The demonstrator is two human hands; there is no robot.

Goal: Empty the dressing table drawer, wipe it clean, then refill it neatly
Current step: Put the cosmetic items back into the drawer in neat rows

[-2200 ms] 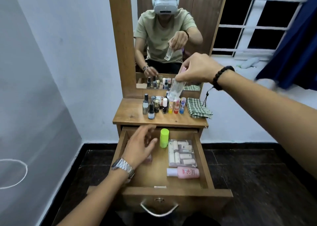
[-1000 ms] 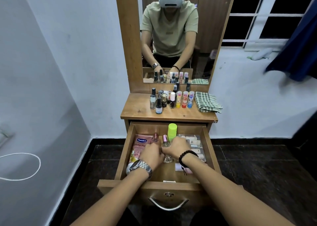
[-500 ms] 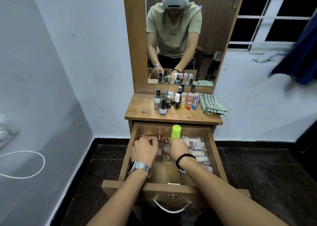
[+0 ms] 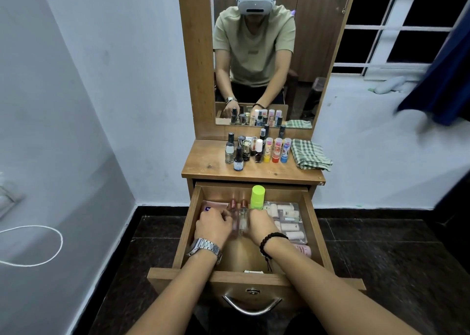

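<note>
Both hands in open drawer [image 4: 189, 229], working at two small glass bottles

Left hand [image 4: 215, 226] curled beside bottle with reddish cap [image 4: 232, 205]; right hand [image 4: 259, 224] curled against second bottle [image 4: 243, 216]; actual grip on either: cannot tell. Green cylinder [image 4: 257, 197] upright just behind right hand, clear box of tubes [image 4: 287, 216] to its right, pink bottle [image 4: 304, 250] lying nearer front. Nail polishes [image 4: 237, 158] and checked cloth [image 4: 309, 154] on tabletop

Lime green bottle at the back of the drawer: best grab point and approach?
Take the lime green bottle by its cap end, from above. It stands upright against the drawer back wall, with a clear box right beside it, so side access looks tight.
</note>
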